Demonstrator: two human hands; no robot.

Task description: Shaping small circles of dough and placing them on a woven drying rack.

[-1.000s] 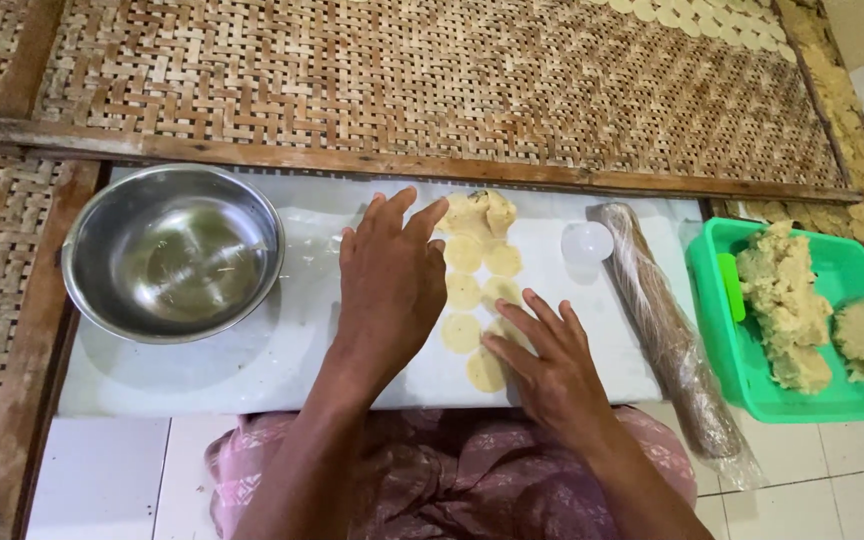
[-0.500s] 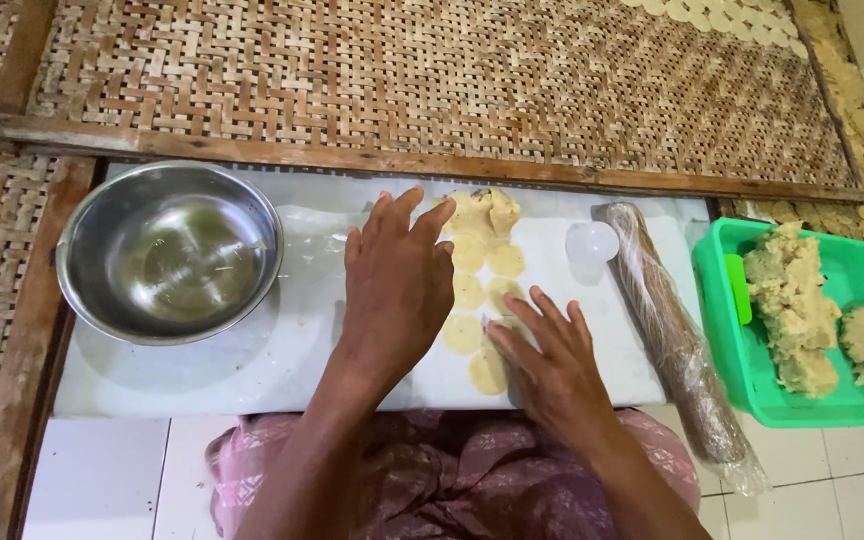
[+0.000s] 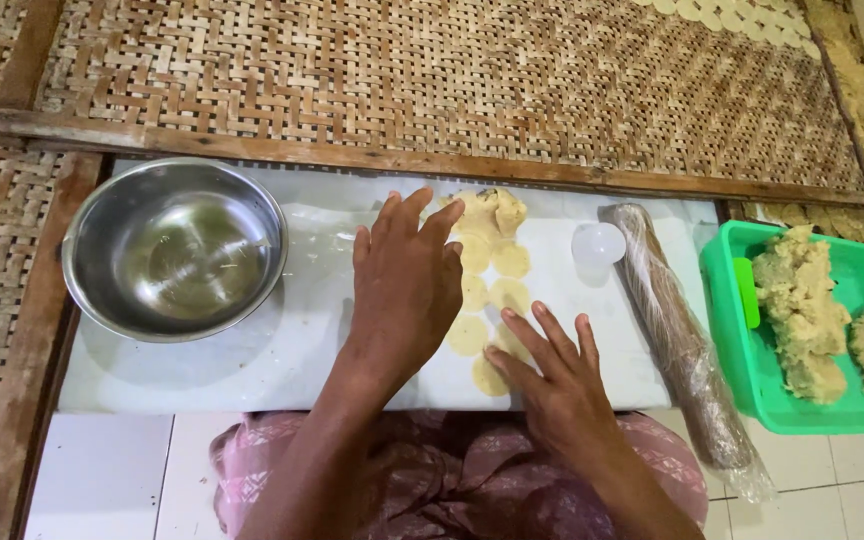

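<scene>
Several flat round dough discs lie in rows on a white board in front of me, with a lump of scrap dough at their far end. My left hand lies flat over the left row, fingers spread and pointing away. My right hand rests palm down on the nearest discs, fingers apart. Neither hand grips anything.
An empty steel bowl stands on the board's left. A small white round cutter and a plastic-wrapped rolling pin lie to the right. A green tray holds dough lumps. Woven bamboo mats surround the board.
Both hands have stayed over the discs, with only a slight shift of the fingers. The view moved a little.
</scene>
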